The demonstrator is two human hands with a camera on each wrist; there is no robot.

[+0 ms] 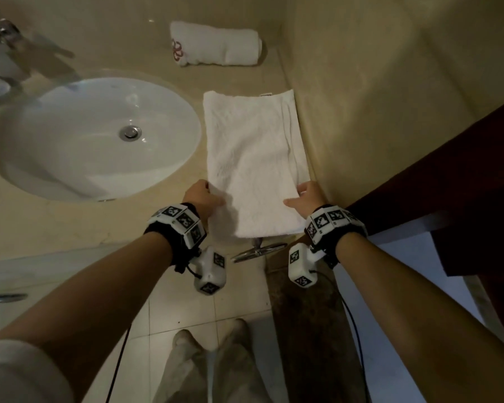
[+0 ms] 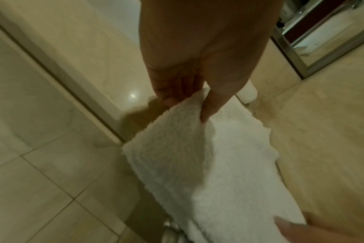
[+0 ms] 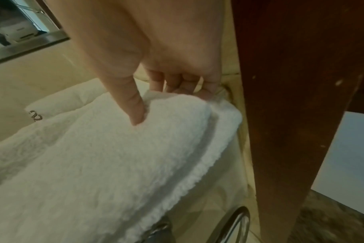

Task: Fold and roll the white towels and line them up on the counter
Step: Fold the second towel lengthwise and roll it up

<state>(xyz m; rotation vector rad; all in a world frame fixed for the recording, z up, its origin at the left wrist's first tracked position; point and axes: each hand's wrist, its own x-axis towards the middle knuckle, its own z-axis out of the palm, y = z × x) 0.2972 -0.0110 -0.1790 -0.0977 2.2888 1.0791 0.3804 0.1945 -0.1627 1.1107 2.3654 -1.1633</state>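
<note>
My left hand pinches the left edge of the folded white towel near its lower end, thumb on top and fingers curled under the cloth; the left wrist view shows that pinch plainly, with the thumb pressed into the terry. My right hand grasps the opposite, right edge at the same height, thumb dug into the top layer and the other fingers tucked behind the fold.

The towel lies lengthwise in the middle of the head frame, on the beige stone desk, running from just above centre down to my hands. Its lower end hangs past the desk's front edge, above a chrome ring fixed below. A small label sticks out at its upper edge. Its right side runs close along the beige wall.

At the top centre of the frame a rolled towel with a red embroidered mark on its left end lies across the desk, apart from the flat one. The white oval sink fills the left middle, just beside the flat towel, with a chrome tap at the upper left. A dark wooden door frame crosses the right side.
</note>
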